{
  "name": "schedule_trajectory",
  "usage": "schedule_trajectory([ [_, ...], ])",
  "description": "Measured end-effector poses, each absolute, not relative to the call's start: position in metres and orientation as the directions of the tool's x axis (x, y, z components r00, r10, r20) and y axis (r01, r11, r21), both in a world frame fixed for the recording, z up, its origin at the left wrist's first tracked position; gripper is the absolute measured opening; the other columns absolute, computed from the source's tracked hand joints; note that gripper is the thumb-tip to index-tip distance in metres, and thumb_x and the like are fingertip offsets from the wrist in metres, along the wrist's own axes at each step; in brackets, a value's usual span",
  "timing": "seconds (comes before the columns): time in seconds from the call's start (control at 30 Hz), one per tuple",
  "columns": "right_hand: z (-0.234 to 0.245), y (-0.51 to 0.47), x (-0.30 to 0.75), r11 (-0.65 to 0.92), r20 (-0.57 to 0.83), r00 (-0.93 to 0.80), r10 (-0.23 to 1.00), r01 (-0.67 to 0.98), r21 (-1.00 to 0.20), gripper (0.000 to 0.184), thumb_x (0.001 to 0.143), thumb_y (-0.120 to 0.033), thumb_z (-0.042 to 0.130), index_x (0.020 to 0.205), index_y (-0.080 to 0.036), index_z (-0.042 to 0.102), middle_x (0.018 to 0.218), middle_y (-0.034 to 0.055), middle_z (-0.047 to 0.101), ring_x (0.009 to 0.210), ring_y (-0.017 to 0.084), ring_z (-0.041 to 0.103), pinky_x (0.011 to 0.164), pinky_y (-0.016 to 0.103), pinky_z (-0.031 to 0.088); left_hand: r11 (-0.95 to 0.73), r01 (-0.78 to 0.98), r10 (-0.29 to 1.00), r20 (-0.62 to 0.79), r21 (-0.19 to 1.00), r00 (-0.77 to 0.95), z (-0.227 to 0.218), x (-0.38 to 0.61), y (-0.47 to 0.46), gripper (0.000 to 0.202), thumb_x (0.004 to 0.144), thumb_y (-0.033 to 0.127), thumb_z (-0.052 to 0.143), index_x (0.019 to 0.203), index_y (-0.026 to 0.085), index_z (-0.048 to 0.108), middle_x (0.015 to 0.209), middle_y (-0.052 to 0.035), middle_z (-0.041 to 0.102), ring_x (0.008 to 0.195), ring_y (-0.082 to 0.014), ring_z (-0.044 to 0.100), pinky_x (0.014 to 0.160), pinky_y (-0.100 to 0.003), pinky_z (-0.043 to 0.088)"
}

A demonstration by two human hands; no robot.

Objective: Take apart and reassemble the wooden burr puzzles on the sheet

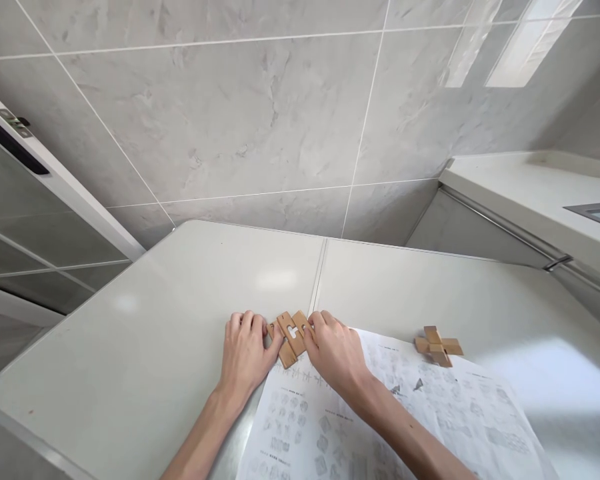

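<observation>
A few flat wooden puzzle pieces (291, 337) lie side by side on the white table (145, 333), at the top edge of a printed instruction sheet (380, 427). My left hand (246, 350) rests at their left side, fingers bent, its thumb pressing against the outer piece. My right hand (333, 348) is on their right side, fingertips curled onto the pieces. The two hands squeeze the pieces between them. An assembled wooden cross puzzle (438, 346) sits apart on the sheet, to the right of my right hand.
The table is made of two panels with a seam (320, 267) running down the middle. A tiled floor lies beyond. A glass door with a white frame (55, 200) stands at the left, and a white counter (530, 193) at the right.
</observation>
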State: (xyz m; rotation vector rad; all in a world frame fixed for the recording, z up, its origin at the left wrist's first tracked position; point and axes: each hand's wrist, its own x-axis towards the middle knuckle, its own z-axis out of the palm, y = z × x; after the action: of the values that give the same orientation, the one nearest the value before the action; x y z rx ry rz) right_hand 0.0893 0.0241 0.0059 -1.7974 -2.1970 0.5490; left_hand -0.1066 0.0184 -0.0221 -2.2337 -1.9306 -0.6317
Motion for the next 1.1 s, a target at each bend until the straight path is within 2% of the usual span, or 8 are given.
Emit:
schedule_trajectory([
  [0.27, 0.001, 0.024, 0.091, 0.181, -0.037, -0.221, 0.975, 0.874, -0.450, 0.013, 0.108, -0.013, 0.052, 0.104, -0.022, 0.062, 0.107, 0.0091, 0.076, 0.099, 0.028, 0.075, 0.059, 0.031, 0.036, -0.171, 0.953, 0.923, 0.378, 0.251, 0.066, -0.023, -0.108, 0.019, 0.025, 0.099, 0.032, 0.061, 0.079, 0.027, 0.047, 0.081, -0.0062, 0.064, 0.089, -0.0322, 0.055, 0.082, -0.047, 0.047],
  [0.43, 0.006, 0.020, 0.101, 0.194, -0.024, -0.240, 0.971, 0.836, -0.513, 0.012, 0.110, -0.016, 0.052, 0.109, -0.023, 0.062, 0.109, 0.0090, 0.076, 0.100, 0.028, 0.076, 0.062, 0.031, 0.042, -0.182, 0.934, 0.926, 0.373, 0.306, 0.058, -0.024, -0.110, 0.018, 0.014, 0.101, 0.033, 0.058, 0.090, 0.026, 0.055, 0.090, -0.0079, 0.070, 0.095, -0.0337, 0.058, 0.086, -0.048, 0.048],
  [0.6, 0.012, -0.012, 0.151, 0.244, 0.007, -0.299, 0.954, 0.766, -0.595, 0.016, 0.112, -0.024, 0.047, 0.112, -0.027, 0.063, 0.104, 0.0057, 0.077, 0.085, 0.024, 0.075, 0.064, 0.032, 0.050, -0.195, 0.910, 0.926, 0.373, 0.366, 0.048, -0.023, -0.111, 0.017, 0.011, 0.105, 0.033, 0.054, 0.099, 0.025, 0.059, 0.098, -0.0096, 0.073, 0.101, -0.0344, 0.060, 0.088, -0.048, 0.050],
  [0.67, 0.010, -0.033, 0.180, 0.304, 0.100, -0.323, 0.941, 0.681, -0.667, 0.021, 0.113, -0.027, 0.044, 0.111, -0.029, 0.064, 0.103, 0.0066, 0.077, 0.078, 0.024, 0.072, 0.065, 0.034, 0.053, -0.201, 0.900, 0.924, 0.380, 0.387, 0.043, -0.022, -0.112, 0.017, 0.009, 0.106, 0.032, 0.054, 0.103, 0.024, 0.059, 0.097, -0.0096, 0.073, 0.101, -0.0341, 0.061, 0.089, -0.048, 0.051],
  [0.77, 0.003, -0.060, 0.221, 0.347, 0.244, -0.246, 0.938, 0.663, -0.663, 0.014, 0.111, -0.029, 0.052, 0.113, -0.032, 0.065, 0.105, 0.0071, 0.077, 0.079, 0.025, 0.071, 0.064, 0.035, 0.054, -0.237, 0.881, 0.915, 0.400, 0.408, 0.061, -0.016, -0.112, 0.015, 0.009, 0.106, 0.030, 0.053, 0.105, 0.024, 0.059, 0.100, -0.0096, 0.073, 0.105, -0.0337, 0.060, 0.092, -0.048, 0.051],
  [0.87, -0.001, -0.074, 0.253, 0.209, 0.305, -0.007, 0.952, 0.742, -0.637, 0.014, 0.109, -0.033, 0.052, 0.115, -0.033, 0.065, 0.106, 0.0082, 0.075, 0.077, 0.026, 0.068, 0.060, 0.035, 0.054, -0.303, 0.856, 0.898, 0.425, 0.419, 0.110, -0.004, -0.103, 0.010, 0.009, 0.107, 0.028, 0.052, 0.104, 0.025, 0.060, 0.104, -0.0088, 0.073, 0.110, -0.0324, 0.059, 0.095, -0.046, 0.052],
  [0.97, -0.002, -0.073, 0.275, 0.011, 0.272, 0.216, 0.938, 0.766, -0.643, 0.016, 0.107, -0.040, 0.052, 0.114, -0.031, 0.063, 0.113, 0.0094, 0.073, 0.080, 0.025, 0.068, 0.050, 0.031, 0.050, -0.427, 0.769, 0.872, 0.440, 0.475, 0.213, 0.011, -0.077, 0.000, 0.012, 0.108, 0.024, 0.053, 0.103, 0.026, 0.063, 0.103, -0.0071, 0.074, 0.110, -0.0304, 0.060, 0.093, -0.044, 0.053],
  [1.1, -0.007, -0.063, 0.291, -0.117, 0.194, 0.333, 0.923, 0.723, -0.681, 0.020, 0.105, -0.044, 0.054, 0.118, -0.030, 0.060, 0.093, 0.0035, 0.070, 0.069, 0.022, 0.062, 0.059, 0.032, 0.052, -0.501, 0.583, 0.866, 0.357, 0.640, 0.351, 0.021, -0.026, -0.018, 0.011, 0.106, 0.020, 0.056, 0.102, 0.027, 0.063, 0.099, -0.0061, 0.074, 0.107, -0.0286, 0.063, 0.093, -0.043, 0.055],
])
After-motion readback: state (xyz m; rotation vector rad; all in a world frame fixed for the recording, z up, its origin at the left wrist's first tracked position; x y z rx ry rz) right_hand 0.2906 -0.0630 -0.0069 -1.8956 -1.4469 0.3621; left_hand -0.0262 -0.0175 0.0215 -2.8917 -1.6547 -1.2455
